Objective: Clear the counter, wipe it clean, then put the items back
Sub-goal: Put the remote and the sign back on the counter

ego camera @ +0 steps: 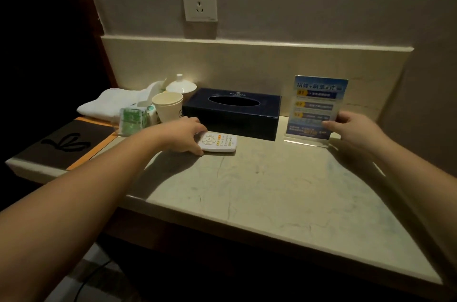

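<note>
A white remote control (pixel 221 144) lies flat on the pale stone counter (pixel 284 193), in front of a dark blue tissue box (pixel 232 113). My left hand (pixel 184 134) grips the remote's left end. At the right stands a blue sign in a clear acrylic holder (pixel 315 108). My right hand (pixel 356 129) holds its right edge, thumb on the front. A paper cup (pixel 167 106), a lidded white cup (pixel 181 86), a green packet (pixel 132 118) and a folded white towel (pixel 111 104) sit at the back left.
A dark tray with an orange border (pixel 66 143) covers the counter's left end. A wall socket (pixel 199 0) sits above the backsplash. The wall closes in on the right. A cable runs over the floor below (pixel 94 274).
</note>
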Demonstrator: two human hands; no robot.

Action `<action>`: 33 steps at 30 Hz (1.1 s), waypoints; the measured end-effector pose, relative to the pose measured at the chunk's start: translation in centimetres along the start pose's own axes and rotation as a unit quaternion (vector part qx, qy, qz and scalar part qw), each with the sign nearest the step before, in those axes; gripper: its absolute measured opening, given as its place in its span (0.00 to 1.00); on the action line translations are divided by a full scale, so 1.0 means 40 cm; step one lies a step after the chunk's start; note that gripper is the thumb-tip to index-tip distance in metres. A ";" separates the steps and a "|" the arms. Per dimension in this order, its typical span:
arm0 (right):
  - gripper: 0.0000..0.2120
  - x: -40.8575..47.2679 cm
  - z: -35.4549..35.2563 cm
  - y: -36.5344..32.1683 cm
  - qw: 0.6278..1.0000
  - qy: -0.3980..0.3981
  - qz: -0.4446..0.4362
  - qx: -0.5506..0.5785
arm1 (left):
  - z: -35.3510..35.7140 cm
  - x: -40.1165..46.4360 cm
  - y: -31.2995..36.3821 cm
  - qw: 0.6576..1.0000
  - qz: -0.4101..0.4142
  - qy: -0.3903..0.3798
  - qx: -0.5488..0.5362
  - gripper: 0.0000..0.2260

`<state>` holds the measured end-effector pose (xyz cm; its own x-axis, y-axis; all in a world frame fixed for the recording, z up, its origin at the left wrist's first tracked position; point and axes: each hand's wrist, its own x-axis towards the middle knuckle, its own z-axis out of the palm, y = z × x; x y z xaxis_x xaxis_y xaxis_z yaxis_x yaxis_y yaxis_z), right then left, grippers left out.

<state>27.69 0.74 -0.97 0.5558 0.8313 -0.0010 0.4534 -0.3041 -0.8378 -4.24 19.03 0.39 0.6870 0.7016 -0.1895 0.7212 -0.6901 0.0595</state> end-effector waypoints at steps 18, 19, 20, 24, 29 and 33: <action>0.13 0.140 0.064 -0.028 0.996 0.066 -0.008 -0.058 | 0.049 0.029 -0.014 0.991 0.075 0.114 0.015 0.21; 0.12 0.145 0.069 -0.030 0.996 0.071 -0.008 -0.057 | 0.049 0.032 -0.015 0.990 0.076 0.115 0.012 0.20; 0.12 0.150 0.073 -0.032 0.995 0.077 -0.009 -0.056 | 0.049 0.034 -0.015 0.990 0.079 0.117 0.009 0.20; 0.11 0.171 0.088 -0.030 0.991 0.121 -0.013 -0.061 | 0.052 0.040 -0.015 0.987 0.099 0.129 -0.001 0.15; 0.13 0.185 0.105 -0.029 0.983 0.154 -0.018 -0.098 | 0.054 0.045 -0.023 0.984 0.107 0.139 -0.011 0.15; 0.13 0.191 0.115 -0.026 0.978 0.176 -0.013 -0.109 | 0.057 0.051 -0.028 0.983 0.110 0.143 -0.018 0.15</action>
<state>28.24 9.54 -2.60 0.7299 0.6403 0.2391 0.5876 -0.4092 -0.6980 -3.85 20.84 -2.29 0.8205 0.5599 0.1149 0.5508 -0.8283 0.1031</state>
